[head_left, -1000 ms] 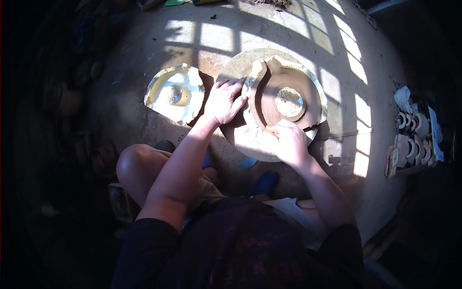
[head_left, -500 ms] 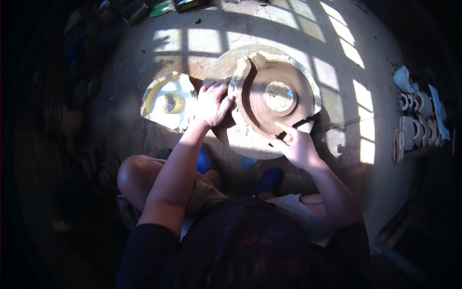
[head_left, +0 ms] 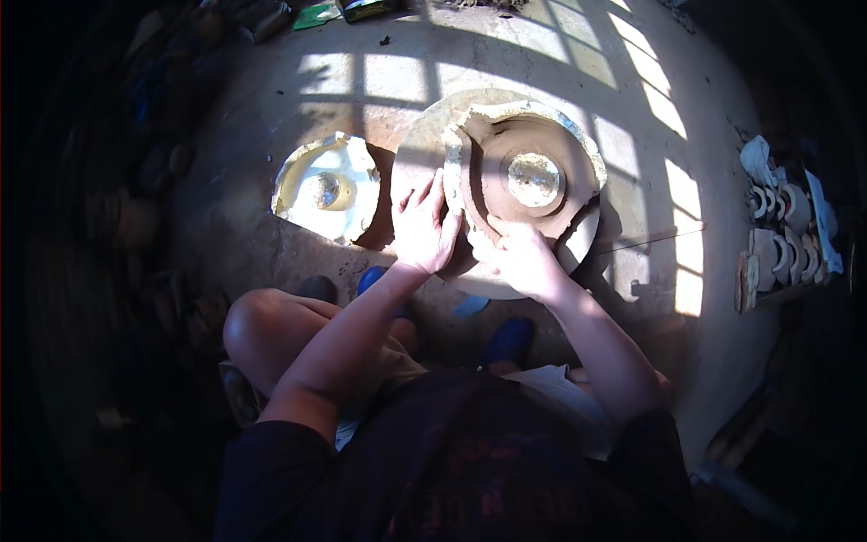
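Note:
A round mould (head_left: 585,140) with an irregular pale rim, brown clay lining and a central disc sits on a round board (head_left: 420,140). My left hand (head_left: 423,226) lies against the mould's outer left side, fingers stretched out. My right hand (head_left: 517,253) is closed at the lower-left part of the brown clay wall (head_left: 474,190), its fingertips pinched on that edge. To the left, a smaller cream mould (head_left: 298,194) with a broken-looking edge and a round central knob lies on the floor.
At the right, a low stack of curved pale pieces (head_left: 781,253) has white sheets (head_left: 759,163) around it. Dark clutter fills the left side; a green item (head_left: 314,16) lies at the far edge. My blue shoes (head_left: 510,341) are below the board. Window light patches the concrete floor (head_left: 244,126).
My left hand has slid toward me along the mould's side. My right hand has shifted leftward along the clay wall, closer to the left hand.

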A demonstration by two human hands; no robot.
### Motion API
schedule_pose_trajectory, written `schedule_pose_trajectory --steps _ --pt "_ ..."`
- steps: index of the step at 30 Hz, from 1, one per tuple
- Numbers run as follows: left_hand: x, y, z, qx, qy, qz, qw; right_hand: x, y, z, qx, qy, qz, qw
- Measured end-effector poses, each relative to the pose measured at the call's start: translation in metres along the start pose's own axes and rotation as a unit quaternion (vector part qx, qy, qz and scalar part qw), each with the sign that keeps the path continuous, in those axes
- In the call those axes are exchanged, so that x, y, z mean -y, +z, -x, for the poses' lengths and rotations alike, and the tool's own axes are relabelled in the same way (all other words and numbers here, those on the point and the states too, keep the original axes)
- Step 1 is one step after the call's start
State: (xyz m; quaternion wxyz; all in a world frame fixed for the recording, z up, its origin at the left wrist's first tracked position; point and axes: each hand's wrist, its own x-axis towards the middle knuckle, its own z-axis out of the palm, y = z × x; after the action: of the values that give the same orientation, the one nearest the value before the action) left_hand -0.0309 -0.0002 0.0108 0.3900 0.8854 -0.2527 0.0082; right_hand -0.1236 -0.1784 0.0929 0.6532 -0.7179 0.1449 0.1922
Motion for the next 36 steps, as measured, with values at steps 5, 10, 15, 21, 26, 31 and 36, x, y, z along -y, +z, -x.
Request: schedule_pose_trajectory --steps 5,10,15,21,26,31,36 --pt "-0.005 0.001 0.001 0.007 -0.021 0.009 1.000 0.043 -0.002 -0.033 -0.161 -0.114 0.400 0.895" --pt "0.023 -0.006 -0.018 -0.006 0.041 0.013 0.999 0.039 -0.011 -0.022 -0.094 -0.065 0.452 0.884" --pt "0.031 -0.021 -0.048 0.070 0.046 -0.016 0.996 0.015 -0.027 0.010 -0.096 -0.145 0.482 0.859" --pt "0.043 -0.019 -0.066 0.075 0.078 0.000 0.994 -0.008 -0.037 0.034 -0.125 -0.165 0.437 0.875" --pt "0.044 -0.015 -0.065 0.064 0.080 -0.014 0.995 -0.002 -0.045 0.049 -0.114 -0.161 0.511 0.837" --pt "0.020 -0.029 -0.052 0.083 0.057 -0.047 0.994 0.033 -0.046 0.028 -0.170 -0.036 0.316 0.933" --pt "0.028 -0.001 -0.026 0.002 0.048 -0.006 0.999 0.034 -0.034 -0.047 -0.126 -0.093 0.225 0.962"
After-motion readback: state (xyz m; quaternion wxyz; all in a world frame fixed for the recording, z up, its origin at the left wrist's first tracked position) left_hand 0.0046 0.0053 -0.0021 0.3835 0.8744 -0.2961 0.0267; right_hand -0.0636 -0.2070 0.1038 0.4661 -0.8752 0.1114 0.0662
